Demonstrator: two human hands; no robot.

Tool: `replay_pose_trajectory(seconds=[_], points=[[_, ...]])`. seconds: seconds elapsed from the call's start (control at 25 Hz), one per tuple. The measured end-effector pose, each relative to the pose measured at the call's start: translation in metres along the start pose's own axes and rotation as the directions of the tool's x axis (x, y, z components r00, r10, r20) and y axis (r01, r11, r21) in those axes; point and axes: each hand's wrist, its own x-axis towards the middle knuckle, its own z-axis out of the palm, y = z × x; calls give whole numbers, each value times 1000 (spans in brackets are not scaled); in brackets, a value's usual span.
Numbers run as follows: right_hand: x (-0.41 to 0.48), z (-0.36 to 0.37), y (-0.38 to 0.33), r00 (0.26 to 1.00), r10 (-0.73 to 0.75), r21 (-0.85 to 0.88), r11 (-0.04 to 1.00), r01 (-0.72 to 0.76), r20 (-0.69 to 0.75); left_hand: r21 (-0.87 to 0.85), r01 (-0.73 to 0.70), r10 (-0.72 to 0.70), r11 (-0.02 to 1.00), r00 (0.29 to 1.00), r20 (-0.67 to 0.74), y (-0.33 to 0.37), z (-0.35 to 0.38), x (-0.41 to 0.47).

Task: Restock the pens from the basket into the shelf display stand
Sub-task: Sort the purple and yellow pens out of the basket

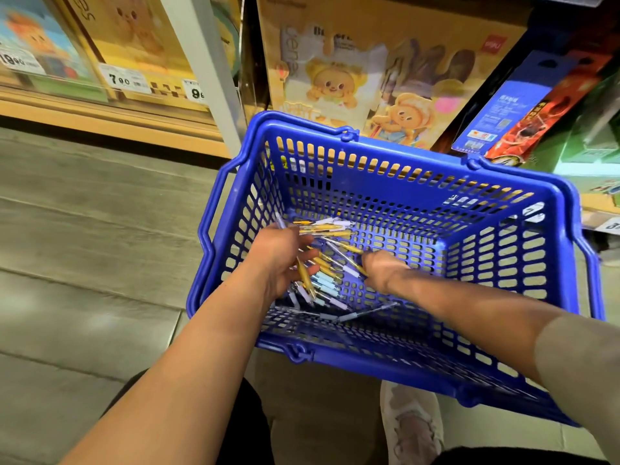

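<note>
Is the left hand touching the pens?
Touching. The head view shows the left hand gripping several pens inside the basket.

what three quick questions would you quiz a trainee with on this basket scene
1. True or false: the basket is red.
2. Where are the left hand and the right hand? A: both inside the basket. B: both outside it. C: one in, one out.
3. Fill in: the loose pens lie toward the person's own ___ side of the basket floor.

Key: 1 false, it is blue; 2 A; 3 left.
</note>
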Motion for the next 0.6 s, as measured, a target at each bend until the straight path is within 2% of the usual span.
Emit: replay_pose_trajectory(seconds=[0.08,0.2,0.28,0.36,0.44,0.52,0.6], points=[[1,-2,-4,999,25,-47,999,-24,23,-9,4,-4,1000,1000,17,1,0,-1],[-7,-17,2,999,10,17,1000,-10,42,-9,1,-1,1000,1000,23,3,2,-3],[-21,-35,7,998,-62,215,975,59,6,4,-23,23,1000,1000,8,4,4,-4],[-45,-56,8,980,-191,483,855,190,-48,37,-42,43,998,999,-7,4,6,-5],[-70,-76,2,948,-295,657,693,299,-121,57,-44,44,997,999,-5,4,9,-8],[-84,-87,-6,930,-329,761,557,332,-165,40,-27,26,999,999,28,5,10,-12],[-86,-90,-14,926,-333,799,501,334,-178,-11,-16,17,1000,997,76,7,11,-14]])
